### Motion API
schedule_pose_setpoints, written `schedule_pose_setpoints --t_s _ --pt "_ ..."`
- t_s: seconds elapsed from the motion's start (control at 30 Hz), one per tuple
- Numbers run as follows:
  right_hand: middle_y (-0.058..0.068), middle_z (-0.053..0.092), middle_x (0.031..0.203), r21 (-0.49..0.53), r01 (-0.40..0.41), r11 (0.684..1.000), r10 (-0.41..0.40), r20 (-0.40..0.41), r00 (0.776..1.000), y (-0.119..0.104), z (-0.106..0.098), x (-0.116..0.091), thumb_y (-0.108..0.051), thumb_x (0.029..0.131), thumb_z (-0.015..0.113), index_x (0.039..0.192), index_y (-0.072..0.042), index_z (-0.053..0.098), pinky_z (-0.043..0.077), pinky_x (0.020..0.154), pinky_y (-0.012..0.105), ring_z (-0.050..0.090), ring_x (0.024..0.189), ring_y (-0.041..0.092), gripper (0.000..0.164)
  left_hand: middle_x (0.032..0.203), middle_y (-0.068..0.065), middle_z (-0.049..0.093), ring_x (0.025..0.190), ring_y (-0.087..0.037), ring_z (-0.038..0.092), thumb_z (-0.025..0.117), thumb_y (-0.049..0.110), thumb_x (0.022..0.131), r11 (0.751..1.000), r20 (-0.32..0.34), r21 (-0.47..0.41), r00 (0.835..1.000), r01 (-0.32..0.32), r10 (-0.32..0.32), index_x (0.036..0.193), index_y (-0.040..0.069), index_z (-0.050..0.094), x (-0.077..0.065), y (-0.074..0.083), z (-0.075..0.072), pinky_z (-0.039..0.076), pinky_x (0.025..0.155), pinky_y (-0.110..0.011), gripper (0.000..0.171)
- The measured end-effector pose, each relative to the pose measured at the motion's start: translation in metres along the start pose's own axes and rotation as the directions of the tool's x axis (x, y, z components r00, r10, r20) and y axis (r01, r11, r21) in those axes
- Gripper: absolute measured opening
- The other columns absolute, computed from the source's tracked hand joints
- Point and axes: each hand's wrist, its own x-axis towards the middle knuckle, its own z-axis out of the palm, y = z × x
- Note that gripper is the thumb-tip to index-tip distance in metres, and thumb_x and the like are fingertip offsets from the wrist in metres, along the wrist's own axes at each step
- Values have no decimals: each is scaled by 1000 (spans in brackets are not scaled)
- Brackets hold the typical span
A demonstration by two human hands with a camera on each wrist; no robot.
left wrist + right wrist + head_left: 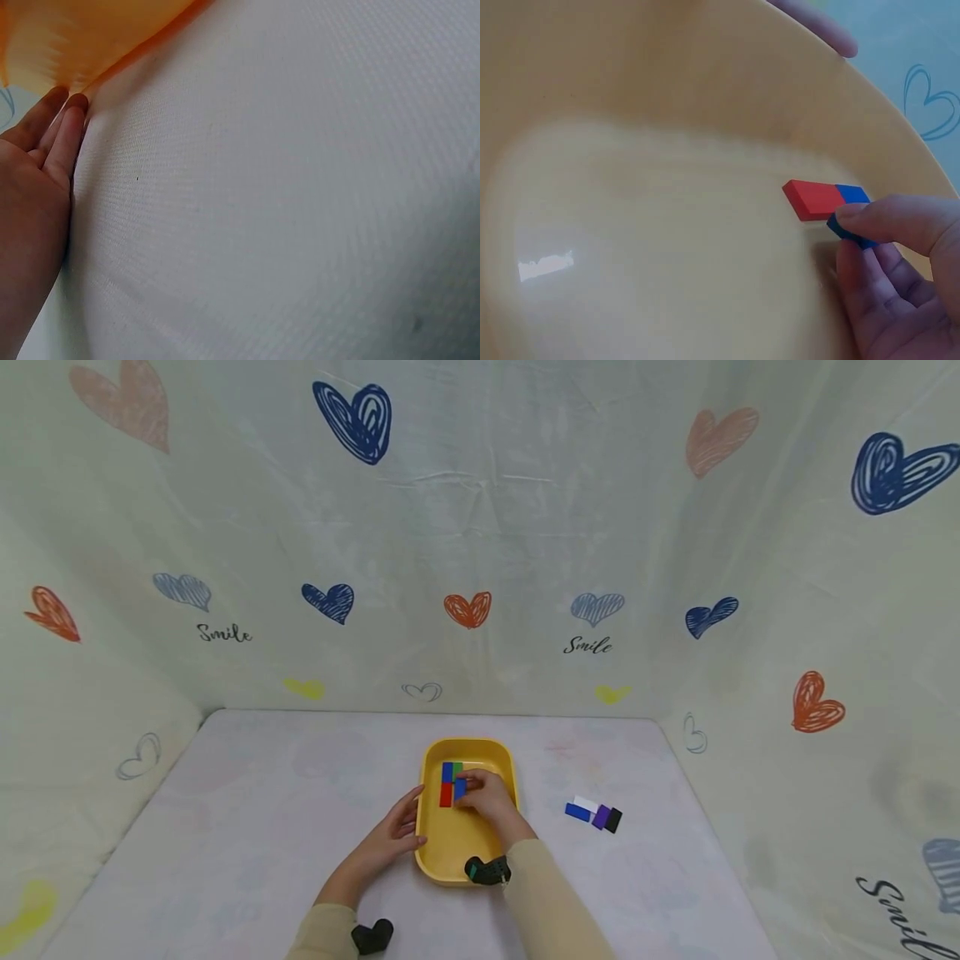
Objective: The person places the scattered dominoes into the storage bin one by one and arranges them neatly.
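Observation:
A yellow tray [457,847] lies on the table. My right hand [487,795] is over it, pinching a blue block [460,787] between thumb and fingers. That block sits beside a red block [446,795] and close to a green block [458,768], with another blue block [447,772] at the red one's far end. In the right wrist view the pinched block [844,228] is tilted, right by the edge of the red block [814,200]. My left hand [392,835] touches the tray's left side; its fingers [66,142] are extended against the outer wall.
Right of the tray, on the pale table [300,793], lie a white block [586,802], a blue block [577,812], a purple block [601,817] and a black block [613,821], grouped together. A heart-patterned curtain [480,527] hangs behind the table and along its sides.

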Motion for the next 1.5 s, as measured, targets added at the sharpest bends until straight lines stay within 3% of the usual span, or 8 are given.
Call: schedule_pose_setpoints --t_s 0.33,0.67,0.9,1.03,1.5 --pt "6 56 90 -96 28 995 -22 66 998 -2 -1 -3 8 75 78 111 -6 70 55 71 30 54 79 21 40 151 -23 33 131 -42 41 74 20 86 999 1 37 1000 7 -7 155 23 25 1 -4 0 37 105 -54 84" --pt "6 56 90 -112 -4 994 11 58 998 -4 1 -2 6 75 79 110 -8 70 54 72 28 54 79 20 39 152 -23 31 132 -42 41 75 19 85 999 -7 30 1000 11 -10 155 24 25 3 -6 0 36 106 -54 86" --pt "5 55 86 -129 50 990 -47 30 998 -3 -1 0 6 70 82 105 -2 70 49 65 26 50 77 17 39 152 -22 33 131 -41 42 77 20 84 999 -28 34 999 26 -25 154 25 27 4 -6 0 38 105 -53 87" --pt "4 54 83 -129 36 991 -32 32 999 -2 -2 0 6 69 83 103 -1 68 48 64 25 50 75 17 38 152 -22 33 131 -41 43 76 17 84 999 -21 23 1000 23 -23 154 24 27 4 -4 0 39 105 -52 86" --pt "2 55 84 -164 9 986 -4 29 1000 -1 0 -1 5 70 83 99 -3 69 51 69 27 51 76 17 33 151 -23 33 131 -42 42 75 16 84 999 -7 35 1000 10 -10 155 23 26 3 -6 -1 38 105 -53 86"
